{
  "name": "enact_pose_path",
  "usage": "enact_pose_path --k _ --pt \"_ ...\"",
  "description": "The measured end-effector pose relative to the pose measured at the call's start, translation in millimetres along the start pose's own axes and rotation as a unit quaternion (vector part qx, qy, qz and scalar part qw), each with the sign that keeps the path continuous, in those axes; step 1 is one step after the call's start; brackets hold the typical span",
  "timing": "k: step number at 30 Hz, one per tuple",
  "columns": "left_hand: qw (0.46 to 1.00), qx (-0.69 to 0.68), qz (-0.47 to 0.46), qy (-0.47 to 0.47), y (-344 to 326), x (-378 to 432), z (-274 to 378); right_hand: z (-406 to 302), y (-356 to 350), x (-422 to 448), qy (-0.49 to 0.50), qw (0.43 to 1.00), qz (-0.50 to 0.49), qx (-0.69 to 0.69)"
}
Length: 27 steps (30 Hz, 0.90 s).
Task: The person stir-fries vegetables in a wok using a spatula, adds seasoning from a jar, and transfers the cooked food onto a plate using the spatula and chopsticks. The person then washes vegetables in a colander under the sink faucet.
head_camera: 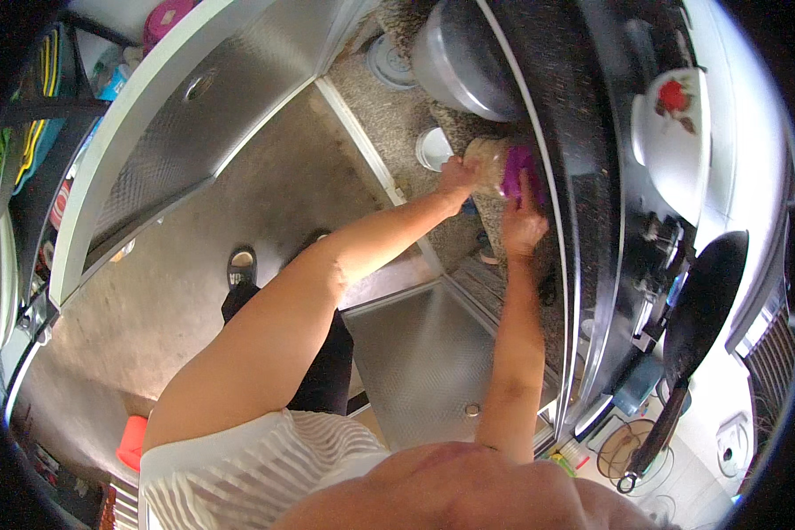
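My left hand (461,177) grips the side of a clear container (485,159) inside a low cabinet, just beneath the dark countertop's edge. My right hand (525,228) has its fingers spread over a purple piece (517,169) at the container's end; blur hides whether this is a lid or a cloth. A white tub (433,149) stands on the cabinet floor just beyond my left hand. Beyond both hands sits a large aluminium pot (460,63), partly covered by the countertop edge.
Two textured metal cabinet doors (258,73) stand open, the nearer door (424,358) beside my right arm. A round lidded container (391,61) is deeper inside. Above are a white floral bowl (676,146) and a black frying pan (705,305). A red plastic container (132,442) is at lower left.
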<state>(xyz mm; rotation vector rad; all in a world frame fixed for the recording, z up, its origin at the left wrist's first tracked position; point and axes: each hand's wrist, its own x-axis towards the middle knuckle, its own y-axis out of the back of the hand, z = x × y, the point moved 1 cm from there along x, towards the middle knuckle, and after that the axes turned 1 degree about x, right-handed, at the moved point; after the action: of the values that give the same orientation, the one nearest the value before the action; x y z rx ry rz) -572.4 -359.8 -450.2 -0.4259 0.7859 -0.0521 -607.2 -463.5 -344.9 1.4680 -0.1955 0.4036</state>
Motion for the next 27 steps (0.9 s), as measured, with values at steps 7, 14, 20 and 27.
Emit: enact_pose_path --k 7,14,20,27 --pt "0.987 0.003 -0.161 0.008 40 -53 -9 38 -16 46 0.063 0.994 0.069 -0.053" --pt "0.988 -0.014 -0.141 0.067 169 -86 -83 108 -71 115 0.007 0.984 0.057 -0.170" --pt "0.991 -0.011 -0.067 0.116 232 -122 -145 110 -95 161 -0.068 0.981 0.005 -0.182" --pt "0.989 0.003 -0.037 0.142 278 -150 -191 191 -127 223 -0.078 0.984 0.011 -0.162"
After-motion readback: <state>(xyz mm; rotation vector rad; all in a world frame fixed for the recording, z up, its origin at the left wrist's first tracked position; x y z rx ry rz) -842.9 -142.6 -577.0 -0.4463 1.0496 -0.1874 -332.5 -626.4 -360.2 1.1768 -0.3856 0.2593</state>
